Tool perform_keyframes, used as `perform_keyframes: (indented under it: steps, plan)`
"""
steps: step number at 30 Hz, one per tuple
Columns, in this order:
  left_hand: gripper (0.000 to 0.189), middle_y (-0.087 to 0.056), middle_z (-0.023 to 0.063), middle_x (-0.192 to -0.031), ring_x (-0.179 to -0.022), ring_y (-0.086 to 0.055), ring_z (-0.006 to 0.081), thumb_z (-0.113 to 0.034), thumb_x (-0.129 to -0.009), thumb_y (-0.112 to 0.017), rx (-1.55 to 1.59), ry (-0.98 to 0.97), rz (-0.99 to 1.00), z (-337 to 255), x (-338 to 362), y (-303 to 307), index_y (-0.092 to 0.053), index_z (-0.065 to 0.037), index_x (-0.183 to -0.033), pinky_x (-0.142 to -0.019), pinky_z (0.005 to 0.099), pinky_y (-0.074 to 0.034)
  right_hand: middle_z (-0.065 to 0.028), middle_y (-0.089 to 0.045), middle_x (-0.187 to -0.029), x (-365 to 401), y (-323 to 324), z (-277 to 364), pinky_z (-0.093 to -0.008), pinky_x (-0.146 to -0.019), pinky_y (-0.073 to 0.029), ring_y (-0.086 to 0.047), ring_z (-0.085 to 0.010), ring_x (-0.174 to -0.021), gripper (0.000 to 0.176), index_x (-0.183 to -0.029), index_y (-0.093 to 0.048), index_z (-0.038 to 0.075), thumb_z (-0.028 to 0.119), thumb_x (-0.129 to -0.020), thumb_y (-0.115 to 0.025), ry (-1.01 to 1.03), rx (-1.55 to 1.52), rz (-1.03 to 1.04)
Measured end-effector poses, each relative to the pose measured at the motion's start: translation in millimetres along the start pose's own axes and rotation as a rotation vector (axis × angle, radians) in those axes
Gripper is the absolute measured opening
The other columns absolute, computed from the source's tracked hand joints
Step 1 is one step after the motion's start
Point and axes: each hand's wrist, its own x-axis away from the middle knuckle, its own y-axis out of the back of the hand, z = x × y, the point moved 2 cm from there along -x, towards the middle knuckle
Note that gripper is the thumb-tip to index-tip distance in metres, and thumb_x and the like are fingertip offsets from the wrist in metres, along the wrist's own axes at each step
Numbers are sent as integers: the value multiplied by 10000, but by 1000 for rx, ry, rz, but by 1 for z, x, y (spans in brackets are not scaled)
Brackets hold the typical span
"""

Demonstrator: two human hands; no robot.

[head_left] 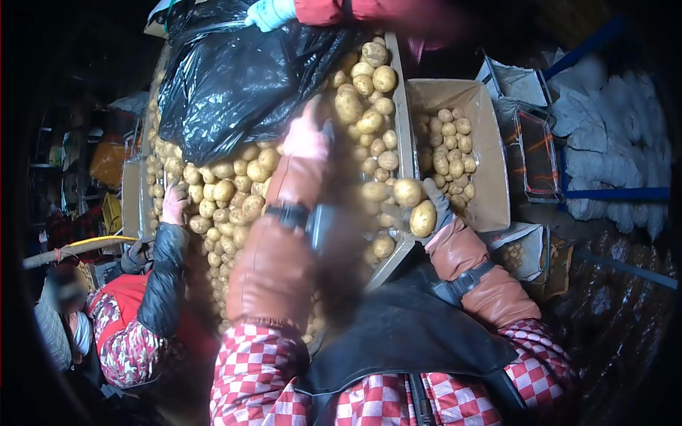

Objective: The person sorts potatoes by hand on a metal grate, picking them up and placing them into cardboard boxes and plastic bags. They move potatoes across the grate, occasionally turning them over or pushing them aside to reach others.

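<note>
My left hand [307, 136], in a pinkish glove, reaches over the potato heap [238, 188], fingers stretched out at the edge of a black plastic bag [227, 82]; it is somewhat blurred. On the right, my gloved right hand [438, 206] is closed around potatoes. One potato [423, 218] sits against its palm, and another potato [408, 192] shows by the fingertips. This hand is over the wooden rim [405, 121] of the bin, beside a cardboard box [490, 170] that has potatoes in it.
At the left, another person's gloved hand [175, 204] touches the potatoes. From the far side a co-worker's light blue glove [271, 13] rests on the black bag. Smaller containers, such as a white-lined box [522, 252], and white sacks [604, 142] stand at the right.
</note>
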Motion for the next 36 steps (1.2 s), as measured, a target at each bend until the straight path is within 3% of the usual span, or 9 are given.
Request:
perform_keyframes:
  steps: [5, 11, 19, 21, 25, 29, 32, 35, 36]
  plan:
    - [522, -706, 165, -1096, -1014, -682, 235, -357, -932, -673, 154, -372, 239, -26, 76, -25, -557, -127, -1386, -908, 332, -526, -172, -476, -1446, 5, -4, 11, -691, -1016, -396, -474, -456, -1283, 755, -1456, -419, 107, 619, -914, -531, 91, -239, -43]
    - [660, -637, 233, -1229, -1106, -628, 407, -405, -898, -679, -267, 81, 22, -63, -6, -28, -436, -186, -1471, -950, 456, -505, -190, -487, -1427, 29, 6, 37, -703, -989, -418, -490, -463, -1263, 711, -1407, -468, 106, 625, -923, -502, 257, -172, -203]
    - [619, -629, 211, -1181, -1078, -628, 282, -302, -858, -744, 440, -127, -14, 54, -62, -89, -477, -74, -1368, -918, 352, -509, -213, -502, -1402, 103, 27, 187, -720, -954, -448, -511, -473, -1238, 670, -1341, -534, 105, 634, -935, -464, 926, -148, -467]
    - [612, -609, 174, -1169, -996, -635, 238, -213, -858, -766, 577, -142, -44, 66, -39, -89, -465, -73, -1371, -846, 314, -534, -241, -435, -1468, 127, 47, 238, -751, -1076, -299, -367, -502, -1370, 719, -1470, -409, 86, 604, -971, -428, 1162, -155, -551]
    - [631, -600, 166, -1168, -958, -647, 225, -194, -868, -763, 473, -172, -31, 21, 60, -42, -442, -70, -1397, -813, 307, -556, -233, -371, -1519, 115, 46, 216, -678, -1138, -271, -335, -451, -1413, 833, -1575, -129, 137, 547, -962, -517, 819, -116, -725]
    - [711, -639, 225, -1184, -1058, -656, 294, -366, -890, -724, 363, -79, 430, -59, 152, -20, -417, -44, -1444, -905, 371, -536, -124, -586, -1286, 56, 24, 68, -436, -1037, -422, -546, -314, -1195, 476, -1345, -501, 58, 278, -937, -613, 79, 466, -83]
    - [602, -613, 231, -1283, -1074, -660, 365, -393, -950, -621, 378, -222, 609, -57, 183, -38, -471, -51, -1423, -935, 400, -516, -114, -628, -1190, 54, 14, 23, -353, -943, -496, -592, -249, -1116, 328, -1242, -574, 46, 170, -939, -598, 8, 1224, -192]
    - [530, -624, 220, -1265, -1063, -664, 355, -377, -960, -612, 373, -3, 612, -25, 195, 1, -535, -43, -1365, -932, 387, -521, -108, -648, -1147, 81, 21, 85, -382, -818, -565, -635, -248, -1030, 396, -1241, -577, 51, 291, -929, -616, 83, 627, -314]
    - [498, -646, 207, -1229, -1056, -669, 326, -353, -960, -624, 62, -345, 457, -6, 204, 11, -554, -49, -1348, -921, 368, -525, -112, -658, -1127, 96, 43, 125, -392, -760, -591, -655, -253, -985, 472, -1252, -572, 48, 369, -912, -634, 194, 326, -318]
